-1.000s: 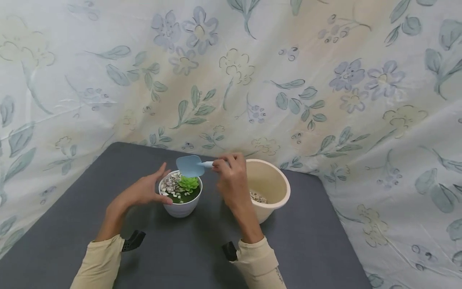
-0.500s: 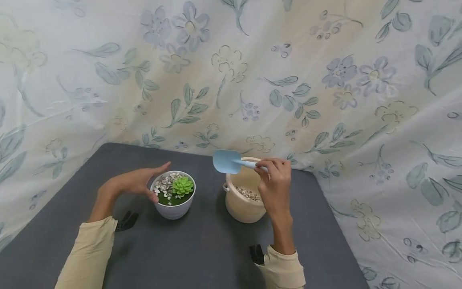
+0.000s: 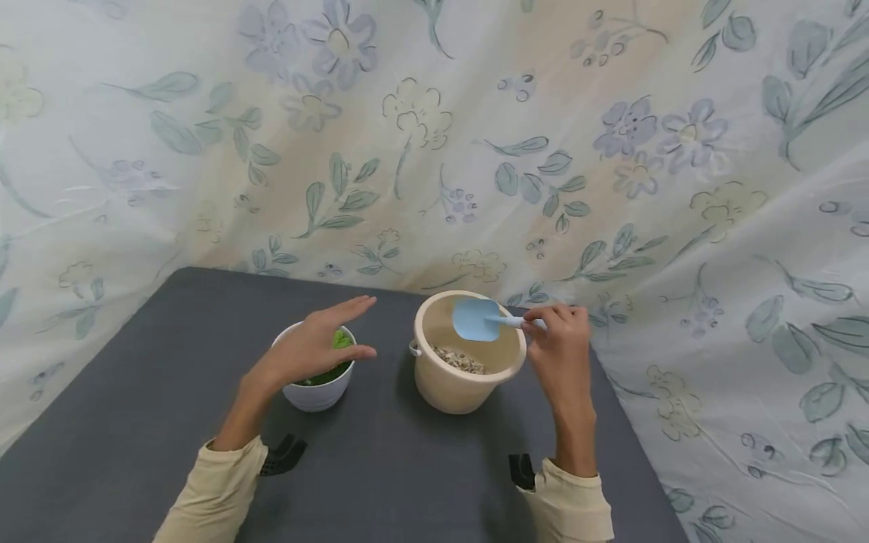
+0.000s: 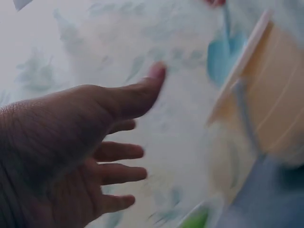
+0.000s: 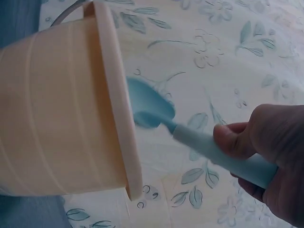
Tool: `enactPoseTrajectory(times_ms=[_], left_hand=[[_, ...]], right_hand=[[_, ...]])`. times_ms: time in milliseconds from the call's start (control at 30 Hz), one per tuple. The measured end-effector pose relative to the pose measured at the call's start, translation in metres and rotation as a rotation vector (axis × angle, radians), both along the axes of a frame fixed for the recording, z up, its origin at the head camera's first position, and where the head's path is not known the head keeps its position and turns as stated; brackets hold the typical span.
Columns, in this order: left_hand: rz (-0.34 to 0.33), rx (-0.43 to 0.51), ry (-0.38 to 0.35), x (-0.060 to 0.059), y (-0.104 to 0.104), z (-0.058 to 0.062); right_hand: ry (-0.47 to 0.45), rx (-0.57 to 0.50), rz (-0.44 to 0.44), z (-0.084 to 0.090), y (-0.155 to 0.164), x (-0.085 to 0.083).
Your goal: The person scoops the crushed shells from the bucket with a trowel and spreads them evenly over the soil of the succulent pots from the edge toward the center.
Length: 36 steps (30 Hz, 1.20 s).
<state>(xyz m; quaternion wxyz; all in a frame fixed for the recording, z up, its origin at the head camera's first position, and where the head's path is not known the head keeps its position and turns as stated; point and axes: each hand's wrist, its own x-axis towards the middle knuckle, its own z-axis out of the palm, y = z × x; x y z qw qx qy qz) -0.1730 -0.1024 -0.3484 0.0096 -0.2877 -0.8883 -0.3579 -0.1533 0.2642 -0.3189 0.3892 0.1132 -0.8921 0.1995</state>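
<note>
My right hand grips the pale handle of a light blue toy shovel. In the head view its blade is over the mouth of a cream bucket, which has small pebbles inside. The right wrist view shows the blade beside the bucket's rim. My left hand is held with fingers straight and thumb apart, above a white pot. It hides much of the pot in the head view; some of the green succulent shows past it. Nothing is in the left hand.
Both containers stand on a dark grey table, the pot left of the bucket. A floral cloth hangs behind the table and along its right side. The bucket has a thin handle on its side.
The shovel has travelled right with my right hand, from above the pot to over the bucket. My left hand has come off the pot's side and moved right across it.
</note>
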Motion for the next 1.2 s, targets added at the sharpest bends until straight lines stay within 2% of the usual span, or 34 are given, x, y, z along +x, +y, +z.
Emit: enactPoseTrajectory(times_ms=[133,233,467,667,767,967,1200], left_hand=[[0.002,0.070,0.034,0.000,0.037,-0.011],[0.013,0.082,0.035,-0.004,0.059,-0.020],[0.018,0.083,0.039,-0.006,0.092,-0.038],[0.049,0.095,-0.007,-0.002,0.105,-0.047],[0.061,0.095,-0.013,0.000,0.108,-0.047],[0.072,0.107,-0.001,0.000,0.109,-0.046],[0.073,0.119,0.019,-0.004,0.104,-0.044]], right_hand=[[-0.040,0.135,-0.029,0.000,-0.003,-0.011],[-0.082,0.205,-0.032,0.000,-0.009,-0.020],[-0.175,0.396,-0.056,-0.008,-0.020,-0.041],[-0.234,0.632,-0.067,-0.024,-0.028,-0.051],[-0.235,0.698,-0.076,-0.033,-0.029,-0.053],[-0.244,0.772,-0.094,-0.035,-0.026,-0.055],[-0.321,0.739,-0.057,-0.033,-0.023,-0.070]])
